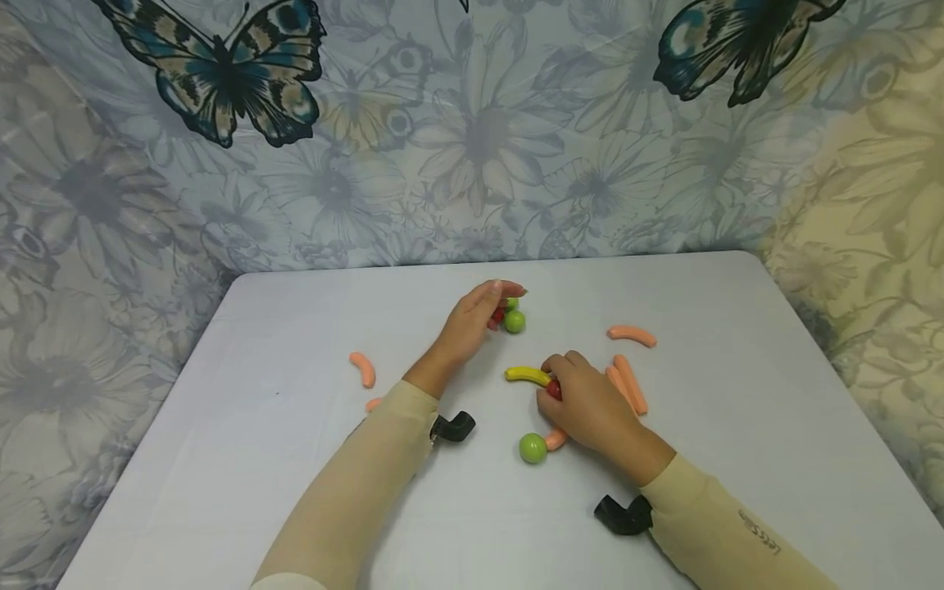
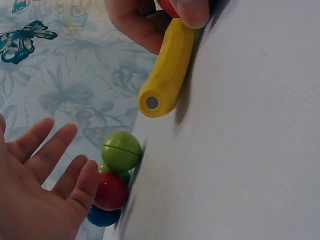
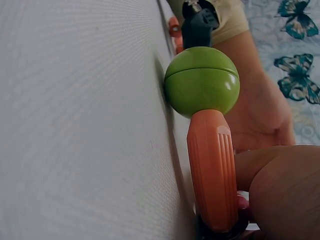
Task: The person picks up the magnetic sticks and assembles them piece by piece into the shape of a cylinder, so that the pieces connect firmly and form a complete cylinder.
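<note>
My right hand pinches a small red ball at one end of a curved yellow rod. The rod's free end shows a round metal disc in the left wrist view. Fingers straight, my left hand is held beside a cluster of balls: green, red and blue. It looks empty. Below the right hand a green ball meets the end of a curved orange rod; that rod's other end is partly hidden in the head view.
Orange rods lie right of the right hand, one curved and a straight one beside another. Left of the left arm are a curved orange rod and a partly covered orange piece. A patterned cloth hangs behind the white table.
</note>
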